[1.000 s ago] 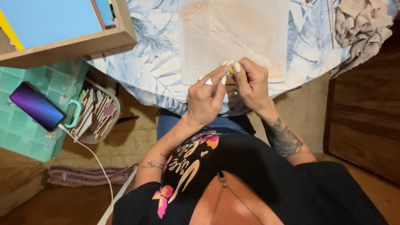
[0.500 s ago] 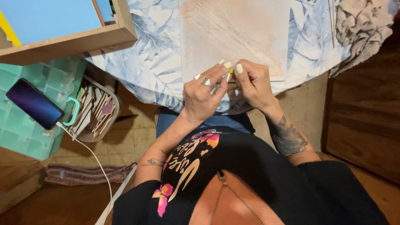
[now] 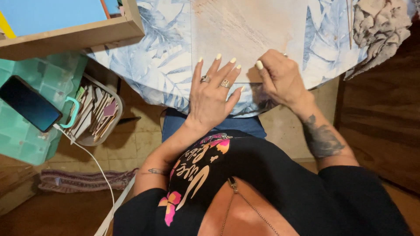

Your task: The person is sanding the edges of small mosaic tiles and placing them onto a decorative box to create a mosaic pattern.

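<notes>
**Whitewashed board pinned at the near edge of the surface**

Whitewashed board (image 3: 249, 30), a pale rectangular panel streaked with tan and grey, lies flat on the surface (image 3: 153, 65), which is covered in a blue leaf-print cloth. Its lower edge sits close to the near edge of the surface, right in front of the seated person.

The left hand (image 3: 212, 94) lies open, fingers spread and flat, fingertips resting on the board's lower edge and the palm over the cloth below it; it grips nothing, and the spread looks suited to keeping the panel from sliding. The right hand (image 3: 282, 78) is curled at the board's lower right corner, thumb up. It seems to pinch or press something at that corner, but whether it holds a small item cannot be told, since the fingers hide it. The two hands are apart, one at each side of the lower edge.

Off the far right corner of the surface lies a crumpled beige rag (image 3: 378, 30). At the far left stands a wooden box (image 3: 78, 35) with a blue panel inside. Below the left edge, on a green storage crate (image 3: 26, 144), rests a phone (image 3: 28, 102) with a white cable, beside a clear tub (image 3: 98, 113) of small wooden pieces.
</notes>
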